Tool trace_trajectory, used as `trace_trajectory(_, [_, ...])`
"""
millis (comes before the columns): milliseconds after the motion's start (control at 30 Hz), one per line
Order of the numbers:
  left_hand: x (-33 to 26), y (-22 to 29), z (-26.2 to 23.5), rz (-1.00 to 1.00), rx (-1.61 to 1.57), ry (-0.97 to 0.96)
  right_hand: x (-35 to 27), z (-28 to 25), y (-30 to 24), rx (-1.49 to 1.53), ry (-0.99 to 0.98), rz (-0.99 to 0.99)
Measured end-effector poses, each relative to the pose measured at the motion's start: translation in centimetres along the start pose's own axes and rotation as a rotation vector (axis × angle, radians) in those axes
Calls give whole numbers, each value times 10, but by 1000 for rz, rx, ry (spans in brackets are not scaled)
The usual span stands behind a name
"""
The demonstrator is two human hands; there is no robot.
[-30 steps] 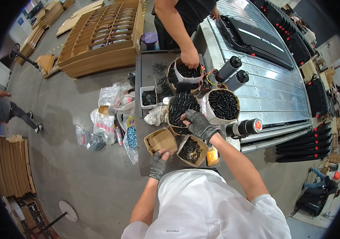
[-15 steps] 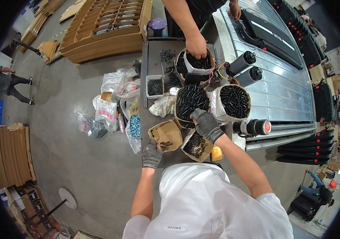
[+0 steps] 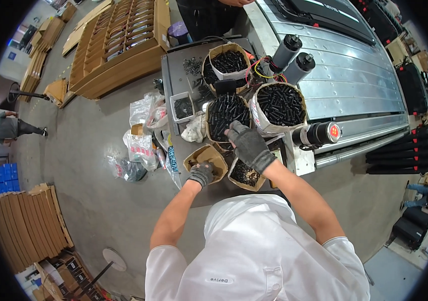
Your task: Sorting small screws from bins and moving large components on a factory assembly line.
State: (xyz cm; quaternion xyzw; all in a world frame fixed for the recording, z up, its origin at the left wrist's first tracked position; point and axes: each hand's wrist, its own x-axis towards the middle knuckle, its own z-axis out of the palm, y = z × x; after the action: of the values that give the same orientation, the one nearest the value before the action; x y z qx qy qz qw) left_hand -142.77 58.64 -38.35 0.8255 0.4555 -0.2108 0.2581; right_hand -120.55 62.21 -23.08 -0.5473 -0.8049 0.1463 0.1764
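Observation:
My left hand (image 3: 202, 174), in a grey fingerless glove, reaches over the near edge of a small open cardboard box (image 3: 218, 156). Its fingers curl downward inside; whatever they grip is hidden. My right hand (image 3: 250, 149), gloved alike, is at the near right side of a round bin heaped with short black bolt-like parts (image 3: 228, 116). The fingertips are bent together there, and anything between them is too small to make out. Below my right wrist, partly covered, stands a box of small black rings (image 3: 244, 175).
Two more bins of black parts (image 3: 281, 104) (image 3: 229, 62) stand behind and to the right. A white tray (image 3: 182, 107) and a crumpled rag (image 3: 194, 129) lie left. Dark motors (image 3: 294, 60) and a black cylinder (image 3: 318, 134) rest beside the metal roller surface (image 3: 347, 80). A co-worker (image 3: 208, 17) stands across.
My left hand has gone from the box's left side into the box. My right hand remains at the middle bin. The co-worker's hand has left the far bin, and the view has shifted.

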Motion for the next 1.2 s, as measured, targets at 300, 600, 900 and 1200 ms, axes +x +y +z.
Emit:
trace_trajectory(300, [12, 3, 25, 219, 6, 171, -137, 18, 31, 278, -7, 182])
trace_trajectory(600, [33, -12, 32, -11, -338, 225, -199, 36, 25, 373, 22, 470])
trace_trajectory(900, [17, -22, 10, 16, -172, 484, -215, 40, 24, 433, 69, 535])
trace_trajectory(1200, [26, 0, -3, 409, 242, 337, -217, 36, 15, 490, 4, 526])
